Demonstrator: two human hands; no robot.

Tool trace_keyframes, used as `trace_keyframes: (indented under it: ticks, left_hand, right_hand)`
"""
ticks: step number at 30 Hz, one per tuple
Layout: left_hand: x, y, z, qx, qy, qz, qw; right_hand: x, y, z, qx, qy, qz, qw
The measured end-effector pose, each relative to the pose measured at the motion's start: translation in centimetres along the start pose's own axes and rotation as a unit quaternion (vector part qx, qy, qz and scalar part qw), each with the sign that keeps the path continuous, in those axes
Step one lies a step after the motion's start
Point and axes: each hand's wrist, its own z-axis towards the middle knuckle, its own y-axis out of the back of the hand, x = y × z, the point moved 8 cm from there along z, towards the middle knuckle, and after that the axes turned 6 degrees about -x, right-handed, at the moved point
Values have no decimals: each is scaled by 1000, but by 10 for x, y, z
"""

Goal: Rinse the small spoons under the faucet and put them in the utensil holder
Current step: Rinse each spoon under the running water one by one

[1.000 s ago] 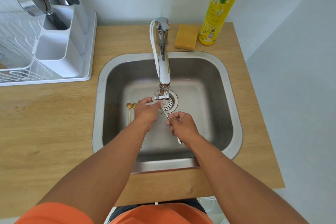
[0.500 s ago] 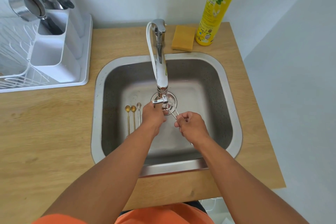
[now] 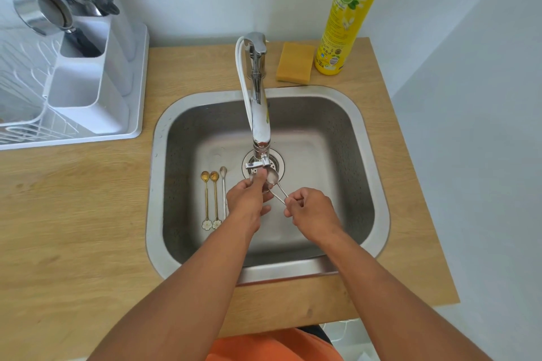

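Your hands meet over the steel sink (image 3: 363,138), just under the faucet (image 3: 259,114) tip. Your right hand (image 3: 311,214) is closed on the thin handles of the silver spoons (image 3: 275,184). Your left hand (image 3: 249,199) curls at their bowls, thumb pressing on one. On the sink bottom, left of your left hand, three more spoons lie side by side: two gold ones (image 3: 210,199) with flower ends and a silver one (image 3: 223,184). The white holder (image 3: 88,91) stands on the rack tray at the far left of the wooden desk (image 3: 73,214), already with big spoons and a strainer inside. Behind the sink are a yellow sponge (image 3: 294,61) and a tall yellow bottle (image 3: 346,17).
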Motion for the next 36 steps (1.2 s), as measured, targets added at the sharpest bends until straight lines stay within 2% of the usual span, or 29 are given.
trace_keyframes:
  ticks: [4, 10, 15, 19, 25, 32, 36]
  left_hand:
    - [-6, -2, -1, 1, -10, -3, 1000]
    - [-3, -9, -5, 56, -27, -10, 998]
    - [2, -6, -7, 90, -2, -65, 994]
    - [0, 1, -7, 60, 3, -60, 996]
    - [-12, 0, -12, 24, -13, -28, 999]
    - [-15, -3, -20, 85, 46, -22, 995]
    - [-12, 2, -20, 72, 77, -67, 992]
  right_hand:
    - [-5, 6, 2, -13, -12, 15, 1000]
    - [-7, 6, 4, -11, -28, 44, 999]
    - [-11, 1, 2, 15, -58, 111, 992]
    - [-10, -2, -5, 29, -63, 123, 990]
    - [-5, 0, -14, -9, -42, 73, 996]
    - [-2, 3, -17, 5, -37, 83, 996]
    - [0, 1, -17, 13, -32, 90, 995]
